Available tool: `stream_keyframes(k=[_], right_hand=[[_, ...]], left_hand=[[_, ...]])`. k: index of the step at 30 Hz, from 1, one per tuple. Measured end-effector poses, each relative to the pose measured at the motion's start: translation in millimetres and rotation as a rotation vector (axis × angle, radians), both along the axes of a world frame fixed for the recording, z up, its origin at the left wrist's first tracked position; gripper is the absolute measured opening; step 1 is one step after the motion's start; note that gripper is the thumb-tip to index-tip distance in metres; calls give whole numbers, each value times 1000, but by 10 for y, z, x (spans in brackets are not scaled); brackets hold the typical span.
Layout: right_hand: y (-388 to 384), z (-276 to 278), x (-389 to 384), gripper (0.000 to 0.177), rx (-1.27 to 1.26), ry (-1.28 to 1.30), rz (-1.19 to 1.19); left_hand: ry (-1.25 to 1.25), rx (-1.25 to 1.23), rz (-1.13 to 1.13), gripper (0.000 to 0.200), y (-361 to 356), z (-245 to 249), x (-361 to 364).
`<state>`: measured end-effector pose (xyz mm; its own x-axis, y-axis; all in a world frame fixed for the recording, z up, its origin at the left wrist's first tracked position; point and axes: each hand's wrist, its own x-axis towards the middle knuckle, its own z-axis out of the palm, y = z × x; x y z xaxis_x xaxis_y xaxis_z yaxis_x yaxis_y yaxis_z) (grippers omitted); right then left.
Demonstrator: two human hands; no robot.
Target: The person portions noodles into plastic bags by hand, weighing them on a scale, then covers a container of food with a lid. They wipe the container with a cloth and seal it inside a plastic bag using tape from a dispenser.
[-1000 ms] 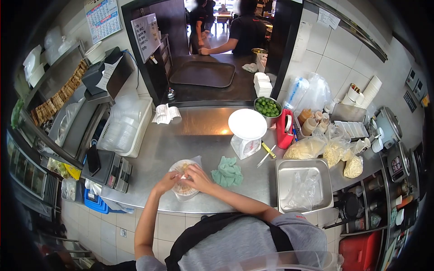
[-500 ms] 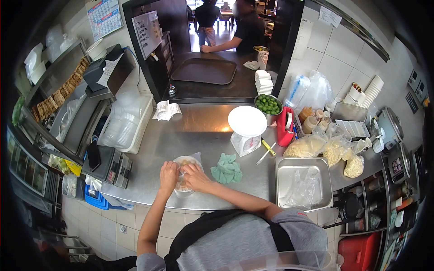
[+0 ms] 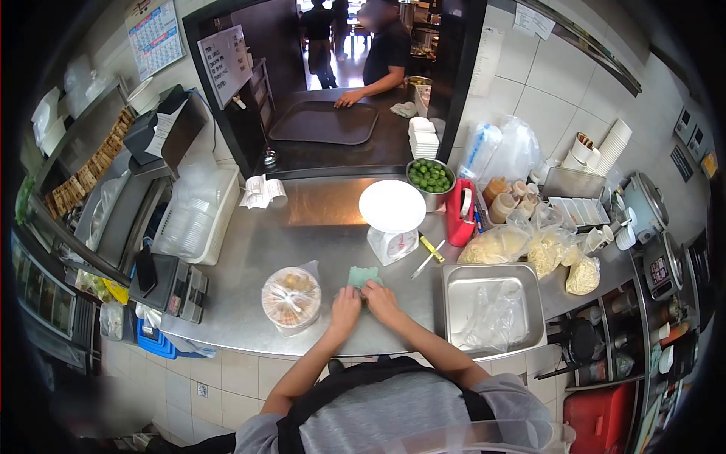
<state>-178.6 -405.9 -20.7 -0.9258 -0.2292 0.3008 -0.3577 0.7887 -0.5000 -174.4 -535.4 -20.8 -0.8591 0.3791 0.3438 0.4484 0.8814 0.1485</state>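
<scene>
At the front of the steel counter, my left hand and my right hand are side by side with fingers curled in. Both grip the near edge of a light green cloth, most of which is hidden under or behind the fingers. To the left of my hands, apart from them, stands a round tub covered by a clear plastic bag drawn together on top. Orange and pale food shows through the plastic.
A white kitchen scale stands behind the cloth. To the right are a steel pan with plastic bags inside, a red tape dispenser and a bowl of green limes. Beyond the pass-through, a person's hand touches a dark tray.
Both hands have left the tub and moved right onto the cloth, which is now gathered and partly covered. The person beyond the window has shifted a hand to the tray.
</scene>
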Motion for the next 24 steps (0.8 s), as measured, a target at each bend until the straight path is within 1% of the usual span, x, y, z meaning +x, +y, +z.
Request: stream_keyframes(k=[2,5,6,8,9,10,11,12,14,16,17,18,19,20,21,22,23,24], right_hand=[[26,24,-79,5,-80,-74,-28],[90,106,-110,6,-131,-75,16],[134,80,-105,8,-130,-111,53],[148,71,-128,12,-111,-136,127],[155,75,-77,12,-96,-134,152],[159,69,-16,13,-81,-129,168],[163,43,21,12,-69,-95,196],[174,21,46,12,-56,-55,217],[196,39,64,13,-36,-15,227],[135,87,25,16,-34,-11,210],[94,64,13,18,26,3,196],[36,16,-13,19,83,22,178],[-17,-20,-64,20,138,45,158],[-56,-70,-129,21,141,101,142],[-82,-156,-140,22,150,155,133],[-84,-228,-171,22,125,228,153],[-89,-276,-232,22,100,306,183],[-92,-270,-278,22,89,327,216]], left_hand=[[-72,-23,-35,6,-95,71,-114],[-32,2,-26,4,-110,23,-203],[-20,22,-16,5,-104,-6,-204],[-64,-30,63,6,-50,22,-171],[-94,-63,93,7,-24,34,-29],[-249,-142,70,8,48,198,205],[-396,-217,36,10,161,499,426],[-536,-292,-7,12,241,648,562],[-716,-275,-443,18,334,437,844],[-1414,-125,-716,31,467,372,1011],[-1304,-119,-787,40,484,85,1119],[-1191,-118,-856,49,485,-355,1226],[-1147,-72,-776,53,478,-725,1333],[-1087,-28,-697,58,489,-1076,1374],[-792,-17,-612,60,535,-1428,1431],[-491,6,-521,62,601,-1669,1437],[-617,22,-477,69,654,-1764,1358],[-745,41,-428,76,723,-1829,1231]])
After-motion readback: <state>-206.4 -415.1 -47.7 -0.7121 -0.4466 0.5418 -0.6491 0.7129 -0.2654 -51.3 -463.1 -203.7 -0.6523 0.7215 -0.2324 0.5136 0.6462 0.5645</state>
